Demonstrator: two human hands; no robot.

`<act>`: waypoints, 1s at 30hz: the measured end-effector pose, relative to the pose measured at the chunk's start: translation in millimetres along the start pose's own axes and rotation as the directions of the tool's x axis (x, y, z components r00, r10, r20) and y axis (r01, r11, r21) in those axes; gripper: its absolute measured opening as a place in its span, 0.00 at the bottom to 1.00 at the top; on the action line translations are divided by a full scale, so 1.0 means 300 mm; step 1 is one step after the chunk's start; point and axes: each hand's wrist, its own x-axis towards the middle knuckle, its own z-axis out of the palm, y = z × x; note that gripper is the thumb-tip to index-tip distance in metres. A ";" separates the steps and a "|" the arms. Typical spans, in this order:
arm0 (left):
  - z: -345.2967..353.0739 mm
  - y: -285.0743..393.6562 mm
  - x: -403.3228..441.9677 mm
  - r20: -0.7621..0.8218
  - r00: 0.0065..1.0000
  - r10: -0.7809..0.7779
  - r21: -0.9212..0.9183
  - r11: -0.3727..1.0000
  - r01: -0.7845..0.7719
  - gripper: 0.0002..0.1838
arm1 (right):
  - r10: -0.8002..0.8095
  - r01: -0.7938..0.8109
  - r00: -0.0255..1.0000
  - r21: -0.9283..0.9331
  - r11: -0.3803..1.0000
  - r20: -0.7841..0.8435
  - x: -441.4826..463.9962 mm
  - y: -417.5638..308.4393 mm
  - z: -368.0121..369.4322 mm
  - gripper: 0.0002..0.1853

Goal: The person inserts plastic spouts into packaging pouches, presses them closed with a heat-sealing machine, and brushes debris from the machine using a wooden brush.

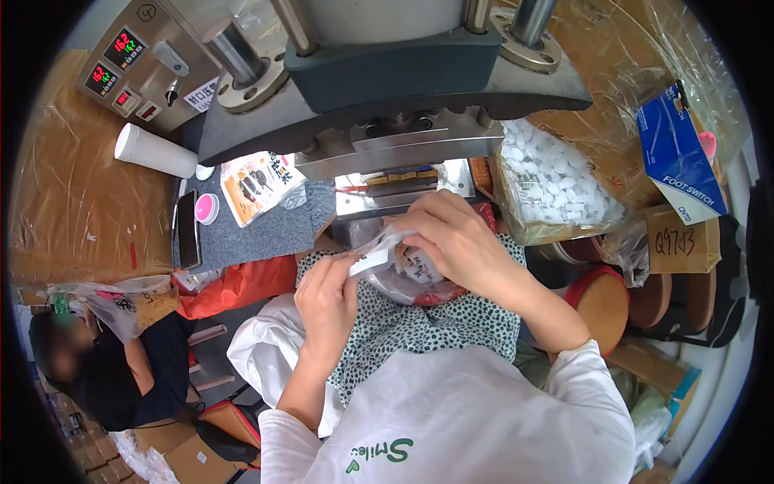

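Both hands meet in front of the press, above the lap. My left hand [326, 302] pinches one end of a whitish strip-like edge of a plastic bag [372, 260]. The fingers of my right hand [451, 242] are closed on the other end of that edge. Below the hands, a clear bag with printed packets [419, 266] inside rests on the lap, partly hidden by my right hand. Just beyond is the metal press bed [403, 189] with a brass-coloured bar, under the press head [395, 141].
On the grey mat at left lie a printed pouch [262, 184], a phone [187, 230], a pink-topped tub [207, 209] and a white roll [153, 151]. Right: a box of small white pieces [556, 185] and a blue box [679, 157]. Another person [113, 363] is at lower left.
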 end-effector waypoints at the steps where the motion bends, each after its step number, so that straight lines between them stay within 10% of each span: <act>1: -0.001 0.003 0.003 0.003 1.000 0.007 -0.001 1.000 -0.007 0.14 | 0.021 -0.021 1.000 -0.009 1.000 0.010 -0.004 0.001 -0.006 0.14; 10: 0.073 -0.017 0.002 0.180 0.983 0.034 -0.246 0.969 0.012 0.06 | 0.297 -0.355 0.933 0.379 0.855 0.203 -0.016 0.041 -0.027 0.19; 16: 0.120 0.037 0.016 0.198 0.979 -0.048 -0.203 0.975 0.089 0.06 | 0.148 -0.152 0.988 0.143 0.978 0.037 -0.040 0.079 -0.027 0.18; 22: 0.147 0.025 0.024 0.368 0.924 -0.100 -0.389 0.886 0.251 0.10 | 0.404 -0.457 0.889 0.349 0.818 0.216 -0.033 0.085 -0.042 0.21; 25: 0.202 -0.005 0.031 0.421 0.871 -0.254 -0.558 0.684 0.469 0.13 | 0.398 -0.363 0.916 0.304 0.880 -0.058 -0.050 0.094 -0.025 0.23; 30: 0.252 -0.027 0.147 0.590 0.727 -0.350 -0.726 0.163 0.668 0.14 | 0.400 -0.390 0.916 0.232 0.891 0.003 -0.073 0.067 -0.088 0.18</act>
